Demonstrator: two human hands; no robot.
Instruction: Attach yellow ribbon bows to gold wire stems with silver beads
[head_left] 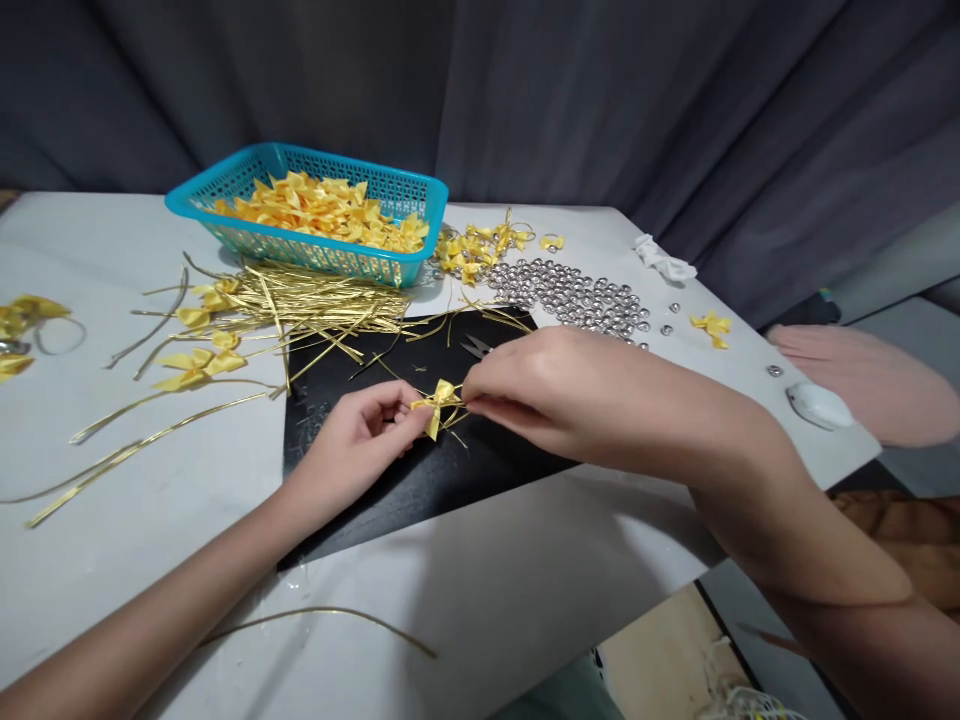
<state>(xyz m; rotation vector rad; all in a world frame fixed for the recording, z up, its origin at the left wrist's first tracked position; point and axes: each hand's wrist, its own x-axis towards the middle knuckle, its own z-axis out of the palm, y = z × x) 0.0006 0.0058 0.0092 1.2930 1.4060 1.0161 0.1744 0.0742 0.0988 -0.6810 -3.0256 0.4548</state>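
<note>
A small yellow ribbon bow (441, 398) is held over a black mat (375, 500). My left hand (375, 425) pinches the bow's left side between thumb and fingers. From the right, my right hand (536, 380) closes its fingertips on a thin gold cord (459, 402) at the bow; its palm and most of its fingers are hidden. Just behind the right hand show the metal blades of scissors (475, 346), their handles covered. Beneath the hands lie thin gold cord pieces.
Behind the mat stands a blue basket (300, 240) full of yellow bows, with a gold cord pile (330, 300) before it. Many silver beads (585, 300) lie to its right. Finished-looking bows (199, 365) rest at left. A white mouse-shaped object (819, 405) sits near the right edge.
</note>
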